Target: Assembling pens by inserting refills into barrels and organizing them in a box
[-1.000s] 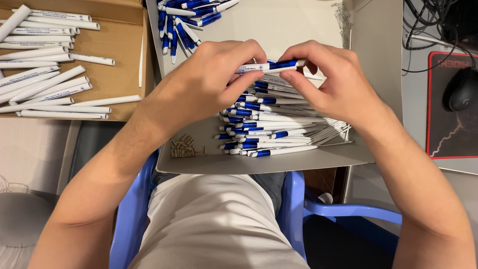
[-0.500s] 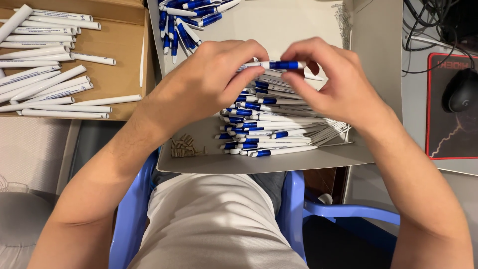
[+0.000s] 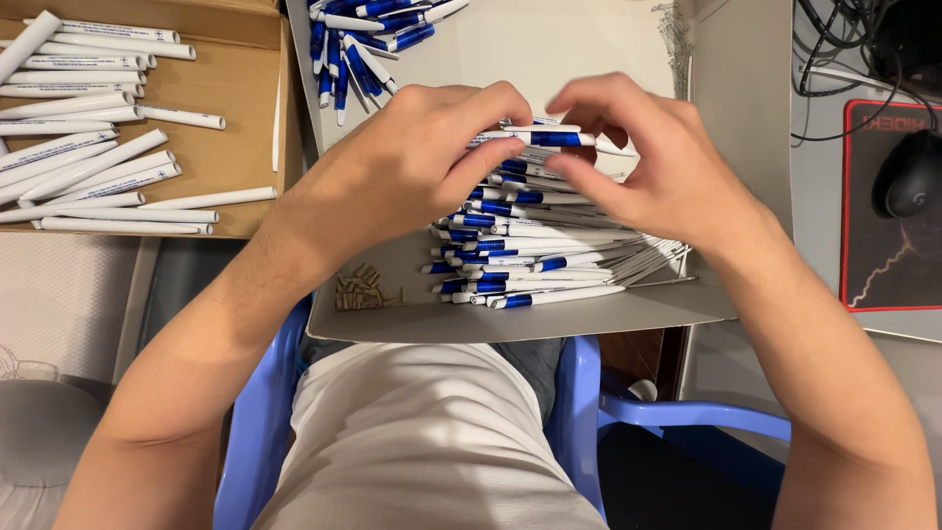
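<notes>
Grey cardboard forms the surface [image 3: 549, 59] I work over in the head view, a flat sheet resting across my lap with its near edge just above my light trousers, and a blue plastic chair [image 3: 628, 412] shows beneath it on both sides. My left hand [image 3: 412, 167] and right hand [image 3: 657, 162] meet above the sheet, and between them I hold one white pen with a blue band [image 3: 538, 138], lying level from left to right. The left grip is closed on the pen's left part with thumb and forefinger; the right grip is closed on its right end, the fingers curled over it. Directly under the held pen lies a stack of finished pens [image 3: 540, 255], white with blue bands, all lined up the same way and touching one another. At the far edge of the sheet sits a looser heap of blue and white pens [image 3: 363, 39], well apart from the stack. Near my left wrist a small cluster of tan springs [image 3: 361, 291] rests on the cardboard. To the left, a brown cardboard box [image 3: 245, 157] holds plain white pen barrels [image 3: 88, 157]. To the right, a black mouse [image 3: 908, 175] sits on a dark pad with a red border [image 3: 854, 245].
</notes>
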